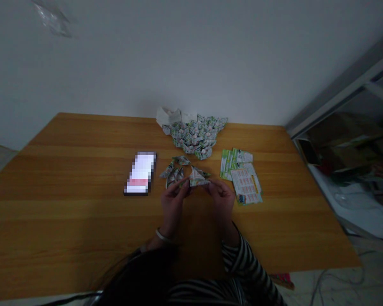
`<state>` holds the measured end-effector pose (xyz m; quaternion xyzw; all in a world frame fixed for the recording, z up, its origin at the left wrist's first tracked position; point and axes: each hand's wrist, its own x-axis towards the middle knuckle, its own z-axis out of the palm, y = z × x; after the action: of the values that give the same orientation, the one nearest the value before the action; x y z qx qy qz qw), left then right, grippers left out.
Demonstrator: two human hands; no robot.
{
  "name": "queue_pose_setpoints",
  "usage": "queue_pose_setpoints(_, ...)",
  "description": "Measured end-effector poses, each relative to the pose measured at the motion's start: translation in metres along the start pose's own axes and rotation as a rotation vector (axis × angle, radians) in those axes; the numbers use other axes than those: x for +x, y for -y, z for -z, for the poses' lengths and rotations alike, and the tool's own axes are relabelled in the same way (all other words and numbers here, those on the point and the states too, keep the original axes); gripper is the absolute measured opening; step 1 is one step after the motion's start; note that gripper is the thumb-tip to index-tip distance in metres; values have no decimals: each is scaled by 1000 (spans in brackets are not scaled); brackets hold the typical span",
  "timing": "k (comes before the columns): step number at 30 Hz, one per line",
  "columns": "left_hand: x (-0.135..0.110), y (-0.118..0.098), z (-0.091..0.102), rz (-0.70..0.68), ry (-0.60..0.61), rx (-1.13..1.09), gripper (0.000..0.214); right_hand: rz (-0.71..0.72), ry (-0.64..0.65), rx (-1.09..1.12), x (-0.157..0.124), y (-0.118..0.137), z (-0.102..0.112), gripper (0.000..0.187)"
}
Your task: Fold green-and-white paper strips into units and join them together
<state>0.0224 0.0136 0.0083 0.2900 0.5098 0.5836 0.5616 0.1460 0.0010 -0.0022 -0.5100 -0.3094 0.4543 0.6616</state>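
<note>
My left hand (174,199) and my right hand (221,196) meet over the middle of the wooden table (67,204). Both pinch a small folded paper piece (198,178) printed in green, white and red, held just above the tabletop. A few similar folded triangles (175,170) lie right behind my left fingers. A bracelet sits on my left wrist, and a striped sleeve covers my right forearm.
A heap of folded paper pieces (196,134) lies at the table's far edge by the wall. Flat printed leaflets (242,174) lie to the right of my hands. A lit phone (141,173) rests to the left. A metal shelf frame (347,140) stands right of the table.
</note>
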Motion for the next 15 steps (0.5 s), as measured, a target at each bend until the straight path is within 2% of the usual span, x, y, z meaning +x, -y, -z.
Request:
queue_pose_setpoints(5,3,-9,2,-66,25,61,53,-31,89,-42,7,1,6,18)
queue_pose_setpoints(9,3,-13,8,-49,87,107,47,13,179,-224,14,7,18,10)
queue_pose_setpoints(12,5,-15,11,-60,118,131,46,64,252,-266,17,11,24,11)
queue_pose_setpoints(15,5,-15,12,-73,140,114,40,14,208,-199,18,10,24,4)
